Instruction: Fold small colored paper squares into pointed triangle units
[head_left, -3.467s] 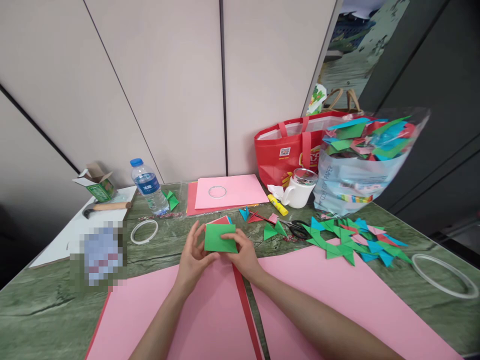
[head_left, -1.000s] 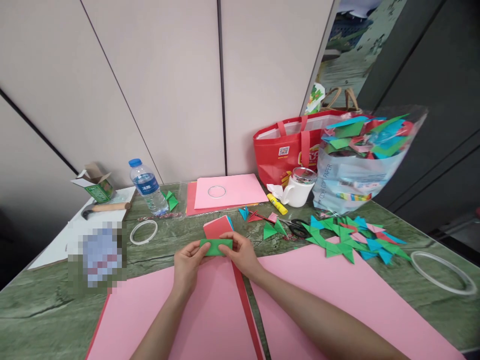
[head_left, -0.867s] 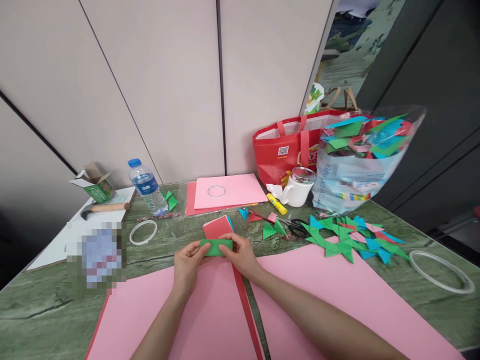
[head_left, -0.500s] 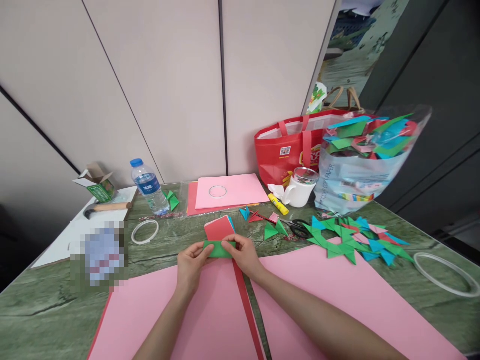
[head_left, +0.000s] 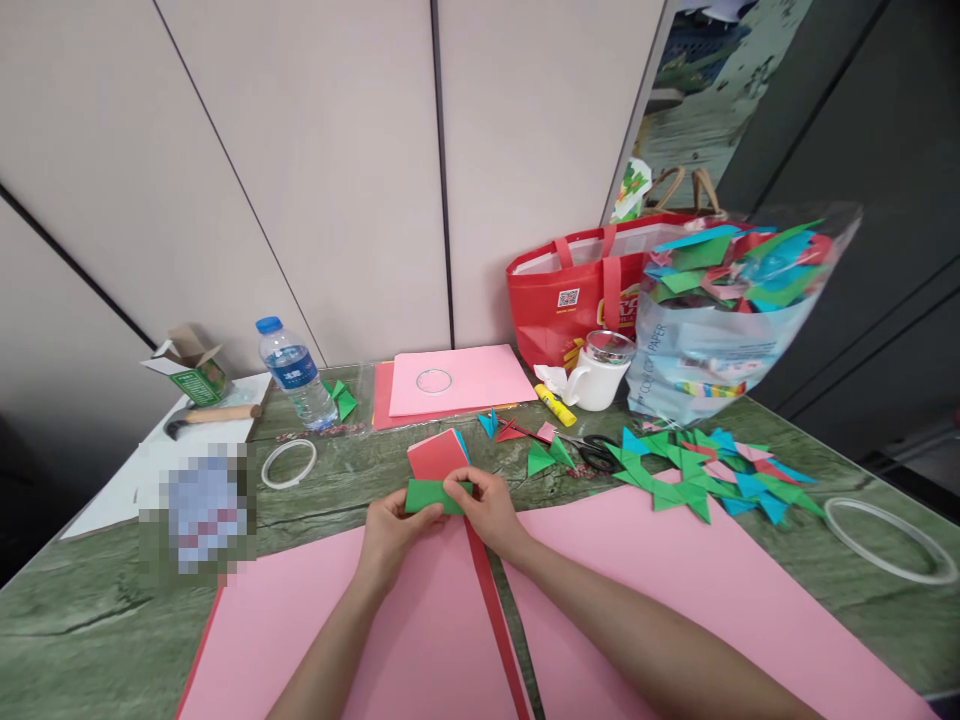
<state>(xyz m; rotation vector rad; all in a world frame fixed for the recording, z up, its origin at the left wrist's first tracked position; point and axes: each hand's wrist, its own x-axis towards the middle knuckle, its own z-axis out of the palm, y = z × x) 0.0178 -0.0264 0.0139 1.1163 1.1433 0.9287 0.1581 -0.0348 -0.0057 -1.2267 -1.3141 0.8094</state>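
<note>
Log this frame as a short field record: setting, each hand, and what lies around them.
setting: green marbled table against a panelled wall
left hand: grips the left end of the folded green paper
right hand: pinches the same paper's right end
under hands: pink sheets
just beyond: small stack of red squares
right side: pile of folded triangles, scissors, white mug, red bag
left side: water bottle, tape ring

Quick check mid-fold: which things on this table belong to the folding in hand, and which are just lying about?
In hand:
- green paper, pinched by left hand and right hand
- stack of red and blue squares just behind it
- folded triangles to the right

Lying about:
- water bottle
- scissors
- glue stick
- white mug
- red bag
</note>
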